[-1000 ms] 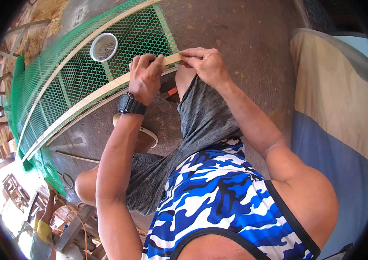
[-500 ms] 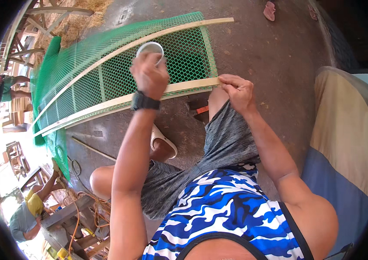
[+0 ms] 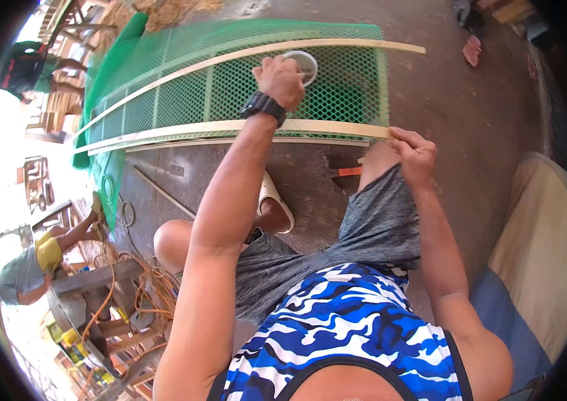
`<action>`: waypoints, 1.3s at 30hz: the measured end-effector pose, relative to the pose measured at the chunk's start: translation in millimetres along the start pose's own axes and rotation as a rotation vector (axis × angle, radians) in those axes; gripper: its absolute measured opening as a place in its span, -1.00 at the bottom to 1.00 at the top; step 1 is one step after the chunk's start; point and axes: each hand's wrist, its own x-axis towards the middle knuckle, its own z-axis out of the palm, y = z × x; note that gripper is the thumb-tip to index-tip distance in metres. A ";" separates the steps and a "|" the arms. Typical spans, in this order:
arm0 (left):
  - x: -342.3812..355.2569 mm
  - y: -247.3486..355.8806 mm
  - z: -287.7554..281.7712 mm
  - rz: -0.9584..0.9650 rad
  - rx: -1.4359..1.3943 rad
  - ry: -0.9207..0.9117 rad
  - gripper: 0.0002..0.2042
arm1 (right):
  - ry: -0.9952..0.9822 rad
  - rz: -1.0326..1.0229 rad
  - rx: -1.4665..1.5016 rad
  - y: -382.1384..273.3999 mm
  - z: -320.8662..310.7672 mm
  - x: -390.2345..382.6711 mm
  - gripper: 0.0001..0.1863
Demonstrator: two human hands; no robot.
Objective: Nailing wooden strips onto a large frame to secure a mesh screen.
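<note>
A long green mesh panel [image 3: 230, 87] carries a lower pale wooden slat [image 3: 333, 125] and an upper slat [image 3: 343, 42]. On the mesh stands a white round tub [image 3: 313, 69] with small pieces inside, too small to name. My left hand [image 3: 281, 82], wearing a black watch, is over the tub's left side, fingers curled; what they hold, if anything, is hidden. My right hand [image 3: 414, 154] pinches the lower slat's right end, beside my bare knee.
An orange-red object [image 3: 350, 171] and a thin stick [image 3: 163, 190] lie on the floor. Two other people [image 3: 16, 274] [image 3: 30, 70] are at left among wooden frames, coiled orange cords [image 3: 153, 294] and tools. A tan-and-blue cover [image 3: 530, 234] is at right, pink sandals [image 3: 472, 51] beyond.
My left hand has let go of the lower slat and moved up to the tub. My right hand stays on the slat's end. The view has shifted, showing more floor.
</note>
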 end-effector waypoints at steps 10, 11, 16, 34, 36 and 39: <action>1.3 -17.0 0.6 0.018 -0.379 0.293 -0.84 | 0.001 -0.003 -0.049 -6.0 -1.4 0.7 -0.73; -1.1 -7.6 -10.8 -0.018 -0.484 0.322 -0.82 | 0.006 -0.016 -0.064 -1.7 -1.5 2.9 -0.74; -24.4 21.4 -21.5 -0.212 -1.141 0.081 -0.78 | 0.067 -0.101 -0.077 -1.3 6.6 0.4 -0.77; -74.7 105.3 8.5 -0.202 -1.378 -0.293 -0.76 | 0.046 -0.049 -0.087 -7.5 -0.2 -1.2 -0.79; -73.2 108.0 8.6 -0.075 -1.291 -0.206 -0.79 | 0.031 -0.029 -0.095 -11.3 -0.9 -1.6 -0.79; -73.3 115.5 12.2 0.174 -1.102 -0.008 -0.86 | 0.032 -0.028 -0.108 -8.1 -1.0 -0.4 -0.78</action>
